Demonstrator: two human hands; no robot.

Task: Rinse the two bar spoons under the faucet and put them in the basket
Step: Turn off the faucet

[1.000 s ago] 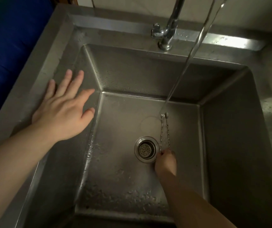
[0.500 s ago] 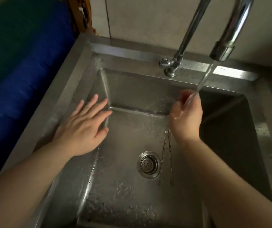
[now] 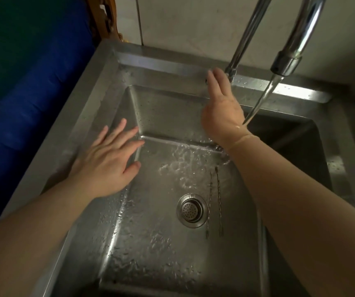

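Observation:
Two thin twisted-stem bar spoons point(image 3: 214, 202) lie side by side on the floor of the steel sink point(image 3: 155, 254), just right of the drain; their far ends are hidden under my right forearm. Water streams from the faucet spout point(image 3: 288, 63) onto my right wrist. My right hand point(image 3: 220, 108) reaches up to the faucet's base with fingers extended near the handle, holding nothing. My left hand point(image 3: 108, 166) rests flat and spread on the sink's left rim, empty.
The round drain strainer point(image 3: 191, 210) sits mid-sink. A blue cushion-like surface point(image 3: 22, 103) lies left of the sink, a tiled wall point(image 3: 193, 22) behind. Water splashes across the sink floor near the back. No basket is in view.
My right hand let go of the spoons on the sink floor, rose through the water stream and reached the faucet base. The view shifted upward and closer. My left hand stayed on the rim.

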